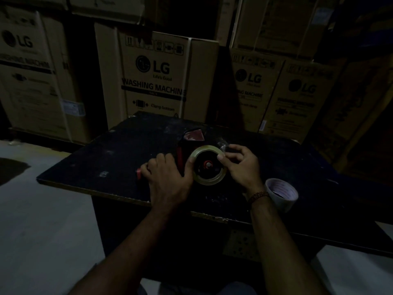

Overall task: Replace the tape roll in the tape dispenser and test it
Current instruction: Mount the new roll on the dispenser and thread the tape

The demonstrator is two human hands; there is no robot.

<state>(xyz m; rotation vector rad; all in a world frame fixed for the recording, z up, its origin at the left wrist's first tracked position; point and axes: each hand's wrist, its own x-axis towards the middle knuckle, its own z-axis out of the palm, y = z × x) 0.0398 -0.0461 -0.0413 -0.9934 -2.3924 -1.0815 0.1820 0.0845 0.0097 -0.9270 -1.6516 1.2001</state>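
A red and black tape dispenser [187,143] lies on its side on the dark table [102,154]. A roll of clear tape [208,180] sits on its hub, with the red hub centre showing. My left hand [168,177] presses down on the dispenser's handle, thumb against the roll's left edge. My right hand [240,165] pinches the loose end of the tape [223,146] at the roll's upper right. A bracelet is on my right wrist.
An empty white cardboard tape core [281,193] stands near the table's front edge, right of my right wrist. Large cardboard washing machine boxes [153,77] are stacked behind the table. A pale floor [42,220] lies to the left.
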